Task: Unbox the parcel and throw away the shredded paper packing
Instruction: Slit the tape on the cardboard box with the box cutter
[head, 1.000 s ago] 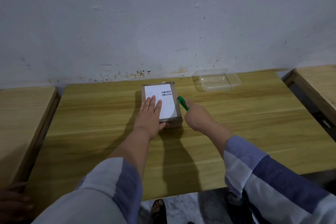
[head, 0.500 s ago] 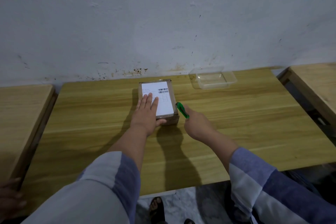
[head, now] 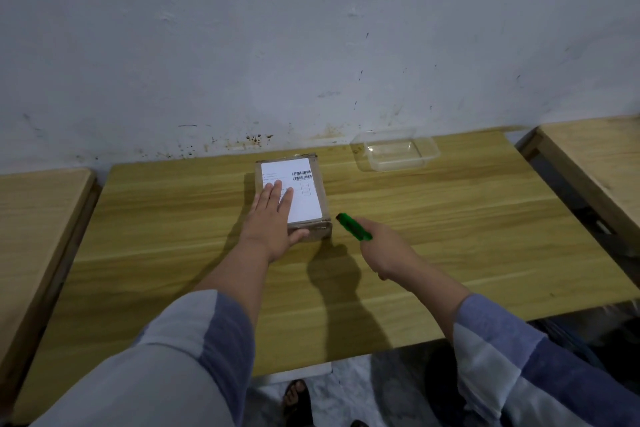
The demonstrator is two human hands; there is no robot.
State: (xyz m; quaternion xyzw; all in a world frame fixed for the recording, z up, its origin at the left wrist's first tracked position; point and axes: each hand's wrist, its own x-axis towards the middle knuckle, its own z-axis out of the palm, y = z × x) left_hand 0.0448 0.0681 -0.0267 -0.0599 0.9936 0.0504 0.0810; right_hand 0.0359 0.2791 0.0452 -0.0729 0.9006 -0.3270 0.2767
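A small brown cardboard parcel (head: 308,191) with a white shipping label lies closed on the wooden table (head: 450,236), near the wall. My left hand (head: 273,218) rests flat on its near left part, fingers spread on the label and thumb against the front side. My right hand (head: 384,250) is closed around a green box cutter (head: 353,226). The cutter's tip points at the parcel's near right corner and stands just off it. No shredded paper shows.
A clear plastic tray (head: 398,153) sits at the back of the table, right of the parcel. Other wooden tables stand at the left (head: 34,218) and right (head: 595,156). A white wall runs behind. A sandalled foot (head: 298,399) shows below the table's front edge.
My right hand has drawn the cutter back along the parcel's right side toward me, from near the middle to just past the near corner. My left hand has stayed on the parcel.
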